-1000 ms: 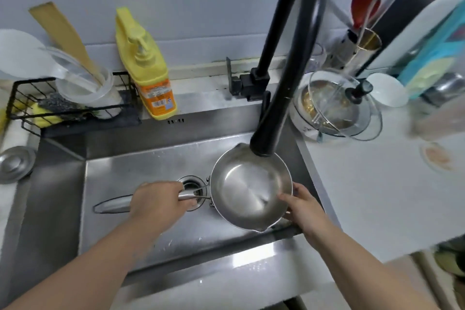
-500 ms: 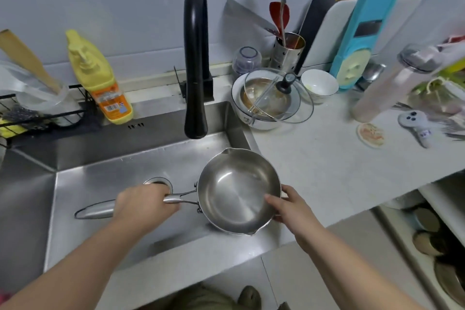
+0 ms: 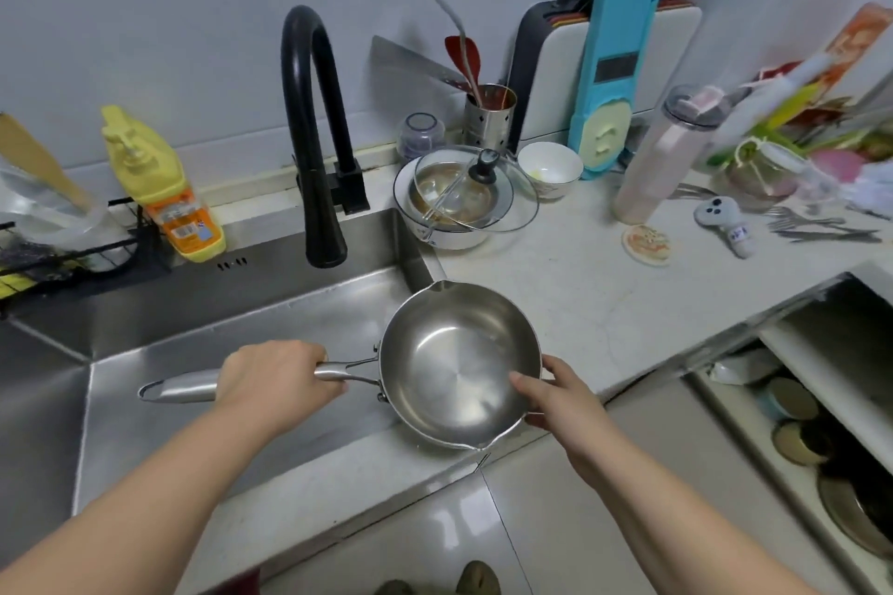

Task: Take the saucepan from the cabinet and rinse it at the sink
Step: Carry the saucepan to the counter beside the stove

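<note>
Steel saucepan (image 3: 459, 365) is out at the sink's (image 3: 251, 333) right end, left hand (image 3: 270, 377) grasping its handle, right hand (image 3: 555, 396) its rim; we judge rinsing possibly unfinished.

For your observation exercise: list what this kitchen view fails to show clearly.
Head view only:
- Saucepan underside: hidden by its own bowl.
- Right hand fingers under the rim: hidden by the pan.
- Wire rack: cut off by the left edge.
- Dish soap bottle label: too small to read.

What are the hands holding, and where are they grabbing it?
Both hold the saucepan. The left hand is wrapped around its long handle, and the right hand grips the rim on the opposite side.
</note>
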